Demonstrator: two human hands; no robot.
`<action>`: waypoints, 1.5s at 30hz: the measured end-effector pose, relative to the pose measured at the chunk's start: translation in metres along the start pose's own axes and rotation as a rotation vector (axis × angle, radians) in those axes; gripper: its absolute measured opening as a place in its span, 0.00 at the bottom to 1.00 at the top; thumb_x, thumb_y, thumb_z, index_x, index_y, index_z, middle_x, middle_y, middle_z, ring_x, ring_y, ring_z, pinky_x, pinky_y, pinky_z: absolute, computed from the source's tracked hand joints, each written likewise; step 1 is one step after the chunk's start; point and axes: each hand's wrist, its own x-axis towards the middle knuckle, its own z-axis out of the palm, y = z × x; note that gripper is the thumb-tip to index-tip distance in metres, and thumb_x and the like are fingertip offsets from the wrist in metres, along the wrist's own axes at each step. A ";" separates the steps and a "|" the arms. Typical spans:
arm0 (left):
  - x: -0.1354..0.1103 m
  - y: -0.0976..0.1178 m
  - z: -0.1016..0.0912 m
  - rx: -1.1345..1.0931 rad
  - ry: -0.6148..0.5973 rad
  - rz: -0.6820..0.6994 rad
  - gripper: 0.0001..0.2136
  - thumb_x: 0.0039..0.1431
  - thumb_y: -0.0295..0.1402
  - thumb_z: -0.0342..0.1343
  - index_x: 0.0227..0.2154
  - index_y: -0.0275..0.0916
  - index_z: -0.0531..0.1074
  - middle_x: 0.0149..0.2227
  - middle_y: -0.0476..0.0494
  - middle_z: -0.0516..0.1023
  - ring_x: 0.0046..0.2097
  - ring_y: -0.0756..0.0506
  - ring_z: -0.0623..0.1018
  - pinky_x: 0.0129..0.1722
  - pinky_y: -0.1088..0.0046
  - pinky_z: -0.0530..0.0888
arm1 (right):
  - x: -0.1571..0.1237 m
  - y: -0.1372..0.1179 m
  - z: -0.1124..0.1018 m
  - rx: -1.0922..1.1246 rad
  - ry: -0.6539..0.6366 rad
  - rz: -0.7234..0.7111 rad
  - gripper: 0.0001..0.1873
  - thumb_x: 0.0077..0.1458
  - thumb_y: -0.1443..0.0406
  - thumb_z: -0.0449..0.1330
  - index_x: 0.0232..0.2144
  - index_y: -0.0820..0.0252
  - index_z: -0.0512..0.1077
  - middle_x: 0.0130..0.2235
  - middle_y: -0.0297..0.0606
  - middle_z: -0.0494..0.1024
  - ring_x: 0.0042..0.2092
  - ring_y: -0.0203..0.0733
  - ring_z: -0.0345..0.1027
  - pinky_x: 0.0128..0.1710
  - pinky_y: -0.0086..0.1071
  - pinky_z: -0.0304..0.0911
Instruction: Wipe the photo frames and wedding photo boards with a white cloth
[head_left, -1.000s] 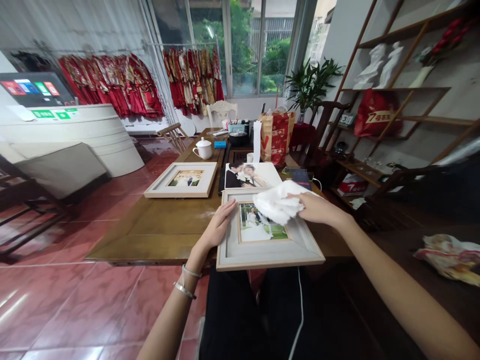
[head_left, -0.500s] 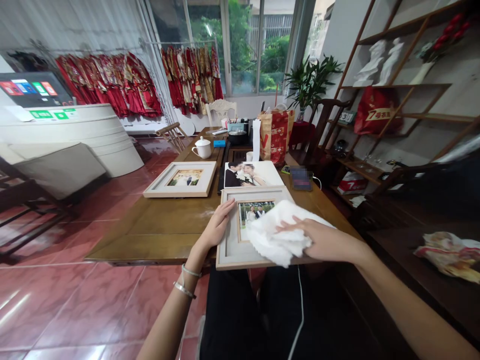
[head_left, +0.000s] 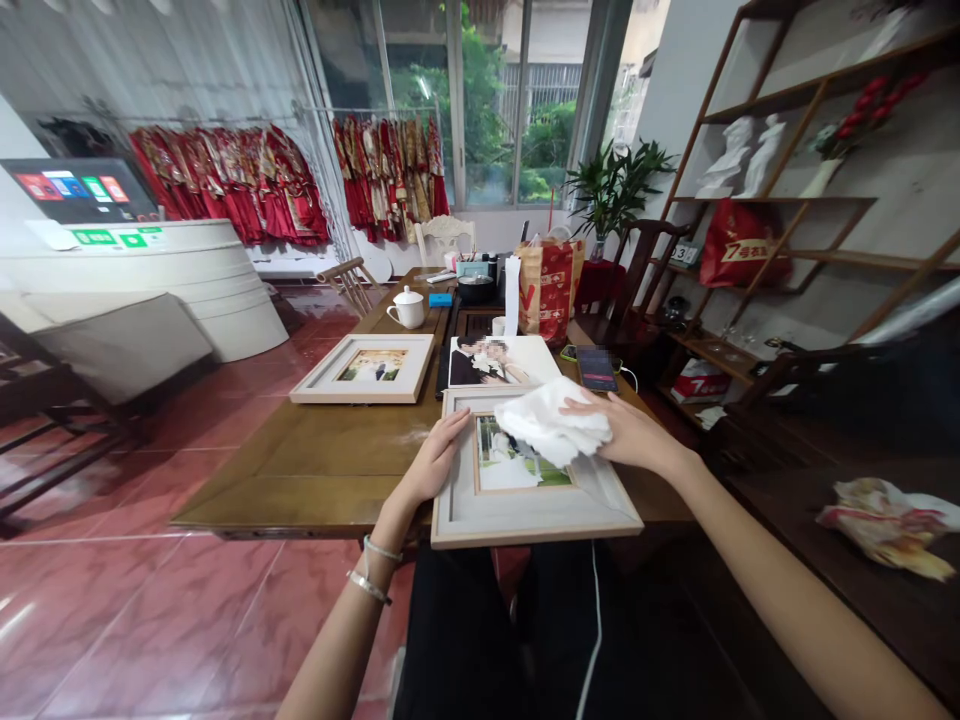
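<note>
A pale wooden picture frame (head_left: pixel 540 527) with a wide off-white inner border lies at the table's near edge. Behind its front, a couple's outdoor photo (head_left: pixel 499 474) is partly covered. My left hand (head_left: pixel 437 458) rests along the frame's left side, fingers stretched over the edge. In my right hand (head_left: pixel 626 428) is a bunched white cloth (head_left: pixel 551 420), held over the upper right of the photo and border. The right fingers are partly hidden by the cloth. Farther left lies a second picture frame (head_left: pixel 311 383) with a smaller photo.
Beyond the near frame, a large couple print (head_left: pixel 536 362) and a phone (head_left: pixel 598 368) lie on the wooden table (head_left: pixel 300 490). A lidded white mug (head_left: pixel 409 308) and a red paper bag (head_left: pixel 551 295) stand farther back. A white cable (head_left: pixel 592 640) hangs at the front.
My right hand and the cloth have moved up and away from me across the frame, uncovering its lower right. My left hand keeps its place on the left side.
</note>
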 end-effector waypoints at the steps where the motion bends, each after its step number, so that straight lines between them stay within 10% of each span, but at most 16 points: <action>1: 0.000 0.000 0.000 0.001 0.000 0.001 0.21 0.62 0.27 0.41 0.56 0.43 0.63 0.61 0.43 0.60 0.63 0.44 0.58 0.63 0.56 0.52 | 0.010 0.003 0.003 -0.025 0.048 0.028 0.30 0.47 0.67 0.57 0.55 0.51 0.64 0.60 0.35 0.62 0.64 0.49 0.44 0.61 0.53 0.40; 8: 0.000 0.001 -0.001 0.008 0.005 0.016 0.20 0.62 0.28 0.41 0.56 0.44 0.64 0.61 0.43 0.61 0.62 0.43 0.59 0.62 0.56 0.53 | 0.040 0.009 0.021 -0.053 0.159 0.090 0.31 0.43 0.71 0.56 0.54 0.60 0.66 0.56 0.41 0.68 0.63 0.49 0.48 0.62 0.46 0.43; 24: 0.000 0.000 0.000 0.024 -0.021 -0.010 0.21 0.62 0.28 0.40 0.57 0.44 0.62 0.62 0.44 0.60 0.63 0.43 0.57 0.63 0.56 0.50 | -0.077 -0.069 -0.040 0.142 -0.166 0.042 0.17 0.50 0.65 0.55 0.42 0.45 0.74 0.46 0.31 0.77 0.47 0.48 0.70 0.45 0.34 0.64; 35: 0.000 0.002 0.000 0.024 0.002 0.003 0.21 0.61 0.27 0.41 0.56 0.44 0.63 0.61 0.44 0.61 0.62 0.43 0.59 0.62 0.56 0.52 | 0.032 -0.012 0.005 -0.042 0.058 0.128 0.31 0.46 0.70 0.55 0.55 0.53 0.65 0.56 0.36 0.69 0.63 0.51 0.47 0.60 0.45 0.47; 45: 0.000 0.005 0.002 -0.031 0.022 -0.052 0.20 0.64 0.35 0.40 0.58 0.42 0.60 0.63 0.43 0.57 0.63 0.43 0.57 0.63 0.59 0.51 | -0.001 -0.073 0.019 0.086 -0.077 -0.151 0.35 0.47 0.67 0.59 0.58 0.52 0.59 0.61 0.45 0.60 0.65 0.59 0.36 0.60 0.54 0.40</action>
